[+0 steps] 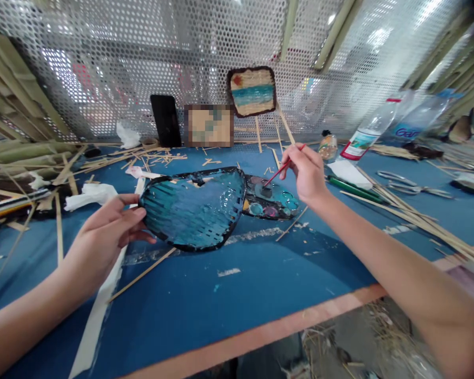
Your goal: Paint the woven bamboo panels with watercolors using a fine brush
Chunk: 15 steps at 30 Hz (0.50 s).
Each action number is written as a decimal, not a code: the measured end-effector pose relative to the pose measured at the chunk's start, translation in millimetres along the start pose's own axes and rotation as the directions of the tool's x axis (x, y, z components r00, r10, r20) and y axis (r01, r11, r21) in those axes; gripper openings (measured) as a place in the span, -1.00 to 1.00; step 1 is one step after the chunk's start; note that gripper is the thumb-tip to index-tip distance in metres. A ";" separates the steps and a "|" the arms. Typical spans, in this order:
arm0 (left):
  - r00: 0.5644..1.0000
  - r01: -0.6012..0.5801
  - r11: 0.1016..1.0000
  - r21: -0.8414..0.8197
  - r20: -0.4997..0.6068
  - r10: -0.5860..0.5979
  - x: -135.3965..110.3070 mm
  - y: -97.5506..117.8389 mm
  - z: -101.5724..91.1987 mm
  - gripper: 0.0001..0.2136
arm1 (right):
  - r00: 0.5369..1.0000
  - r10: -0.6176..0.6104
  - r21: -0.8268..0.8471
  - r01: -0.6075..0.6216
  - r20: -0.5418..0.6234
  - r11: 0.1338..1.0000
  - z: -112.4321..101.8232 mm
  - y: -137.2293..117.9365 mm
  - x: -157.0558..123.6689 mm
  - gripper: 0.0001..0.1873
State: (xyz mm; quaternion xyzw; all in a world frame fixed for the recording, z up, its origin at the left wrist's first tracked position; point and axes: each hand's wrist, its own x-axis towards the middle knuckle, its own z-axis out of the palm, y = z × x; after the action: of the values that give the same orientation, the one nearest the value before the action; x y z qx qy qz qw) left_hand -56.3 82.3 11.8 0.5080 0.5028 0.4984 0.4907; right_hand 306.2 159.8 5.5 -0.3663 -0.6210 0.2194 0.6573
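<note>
My left hand [112,227] grips the left edge of a woven bamboo panel [193,208], thumb on top and fingers beneath. Blue and teal paint covers its slats inside a dark rim, and a few bare patches show along the top. A thin red paintbrush [281,169] is pinched in my right hand [306,171]. The brush tip rests in a paint palette [274,197], whose round wells hold teal, purple and orange paint. The panel's right edge overlaps the palette's left end.
Behind stand a black phone [166,121], a blurred picture [209,125] and a small painted panel [253,90]. At right are a plastic bottle [369,131], scissors [411,184] and bamboo strips [414,216]. Crumpled tissue [91,196] lies left on the blue table [237,310].
</note>
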 end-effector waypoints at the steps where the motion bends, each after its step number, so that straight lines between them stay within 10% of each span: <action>1: 1.000 -0.004 1.000 0.000 0.007 0.004 -0.1 0.1 0.2 -0.73 | 1.000 -0.017 0.007 0.017 0.001 1.000 4.0 -6.2 -3.3 -0.63; 8: 1.000 -0.013 1.000 0.005 0.011 0.012 -0.8 -0.6 0.6 -0.74 | 0.914 -0.311 -0.065 0.338 0.262 0.939 31.2 -61.7 -41.5 -0.75; 15: 1.000 -0.006 0.999 0.032 0.008 0.006 -2.3 4.6 5.2 -0.77 | 0.900 -0.270 -0.296 0.376 0.341 0.878 34.2 -51.3 -50.9 -0.78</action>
State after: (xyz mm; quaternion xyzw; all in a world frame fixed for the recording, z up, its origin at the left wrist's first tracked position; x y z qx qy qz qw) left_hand -51.0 80.0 16.2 0.5192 0.5073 0.4897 0.4830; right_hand 257.5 96.5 9.4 -0.3325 -0.7922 0.0411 0.5100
